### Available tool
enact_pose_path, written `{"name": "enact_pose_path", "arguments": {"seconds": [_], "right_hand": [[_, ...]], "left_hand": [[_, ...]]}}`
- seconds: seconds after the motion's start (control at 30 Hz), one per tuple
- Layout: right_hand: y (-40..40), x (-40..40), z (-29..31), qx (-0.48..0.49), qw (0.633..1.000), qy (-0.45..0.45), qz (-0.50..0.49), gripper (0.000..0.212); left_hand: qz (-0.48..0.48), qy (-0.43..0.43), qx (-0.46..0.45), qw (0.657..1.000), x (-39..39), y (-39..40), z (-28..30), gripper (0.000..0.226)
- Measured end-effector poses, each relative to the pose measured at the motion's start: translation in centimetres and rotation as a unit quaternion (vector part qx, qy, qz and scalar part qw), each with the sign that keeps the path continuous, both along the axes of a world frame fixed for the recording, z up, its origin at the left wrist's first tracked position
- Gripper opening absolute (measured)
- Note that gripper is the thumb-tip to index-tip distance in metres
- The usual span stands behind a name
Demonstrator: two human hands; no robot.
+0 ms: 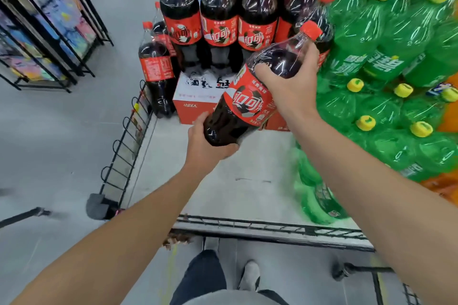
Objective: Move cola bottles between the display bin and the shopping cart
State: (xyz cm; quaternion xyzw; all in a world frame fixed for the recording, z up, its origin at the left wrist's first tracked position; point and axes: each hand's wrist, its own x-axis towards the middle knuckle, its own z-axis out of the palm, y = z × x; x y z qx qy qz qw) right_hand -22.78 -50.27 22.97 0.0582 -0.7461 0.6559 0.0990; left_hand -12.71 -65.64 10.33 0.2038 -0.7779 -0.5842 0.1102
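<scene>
A large cola bottle (250, 96) with a red label and red cap is held tilted in the air, cap up and to the right, base down and to the left, above the pale floor of the wire display bin (138, 131). The right hand (285, 82) grips it over the shoulder just above the label, fingers wrapped round the far side and mostly hidden behind the bottle. The left hand (205, 146) cups the base from below, thumb up along the near side and fingers curled under it (their tips are out of sight).

Behind it, a row of standing cola bottles (218, 25) rests on red and white cartons (198, 96); the topmost caps are cut off by the frame edge. One more cola bottle (156, 74) stands lower at the left, against the bin's wire side. To the right, shrink-wrapped green bottles (386, 62) with yellow caps are stacked, their lower part blurred. A black rack (49, 22) of pastel packets stands at the far left, too blurred to read. Whether the wire frame at the bottom right belongs to a cart cannot be told.
</scene>
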Motion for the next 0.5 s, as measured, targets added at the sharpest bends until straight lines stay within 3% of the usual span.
{"name": "enact_pose_path", "arguments": {"seconds": [0.13, 0.3, 0.5], "right_hand": [[-2.8, -3.8, -1.0, 0.027, 0.999, 0.012, -0.033, 0.088], [-5.6, -8.4, -1.7, 0.079, 0.995, 0.049, -0.036, 0.084], [-7.0, -12.2, -1.7, 0.127, 0.989, 0.054, -0.048, 0.095]], "left_hand": [[-0.037, -0.021, 0.020, 0.999, -5.1, -2.5, -1.5, 0.082], [-0.067, -0.037, 0.059, 0.995, -11.0, -4.5, -3.4, 0.099], [-0.083, -0.062, 0.074, 0.992, -16.9, -5.0, -5.6, 0.113]]}}
